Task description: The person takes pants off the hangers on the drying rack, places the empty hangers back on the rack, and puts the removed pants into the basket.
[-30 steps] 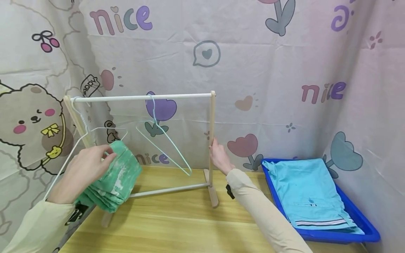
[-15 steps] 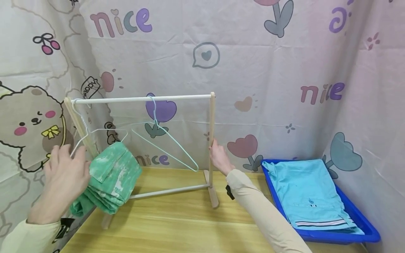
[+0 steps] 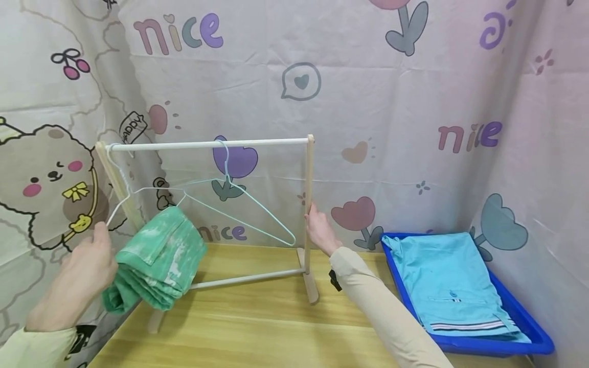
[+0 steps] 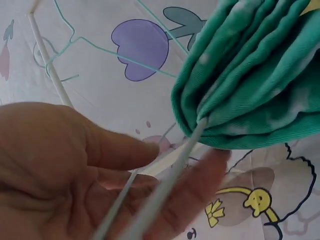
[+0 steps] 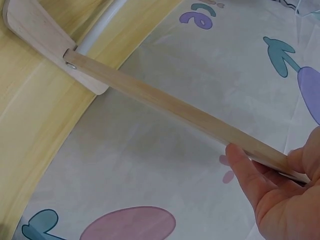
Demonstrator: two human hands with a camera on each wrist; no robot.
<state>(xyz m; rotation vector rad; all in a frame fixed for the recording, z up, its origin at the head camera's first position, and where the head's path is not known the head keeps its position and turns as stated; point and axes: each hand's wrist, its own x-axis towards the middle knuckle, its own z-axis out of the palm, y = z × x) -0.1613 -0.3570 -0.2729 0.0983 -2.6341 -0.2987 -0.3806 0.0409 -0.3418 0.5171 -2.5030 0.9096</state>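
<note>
Folded green tie-dyed pants [image 3: 161,255] hang over the lower bar of a white wire clothes hanger [image 4: 170,185], hooked at the left end of the rack's top rail [image 3: 207,145]. My left hand [image 3: 75,278] is at this hanger's left end. In the left wrist view its fingers [image 4: 195,195] curl behind the wires, the thumb apart from them. With the fingers and thumb of my right hand [image 3: 320,229] I grip the rack's right wooden post [image 5: 170,107]. A second, pale mint hanger [image 3: 262,204] hangs bare at mid-rail.
At the right stands a blue tray [image 3: 520,352] holding folded light blue pants [image 3: 451,276]. The rack's wooden foot [image 3: 310,286] rests on the wood-grain table [image 3: 257,327]. A printed cloth [image 3: 405,112] forms the backdrop close behind and on both sides.
My left hand has gone from the top of the green pants left and down to the hanger's end. The mint hanger has swung round to face more forward. My right hand keeps its place.
</note>
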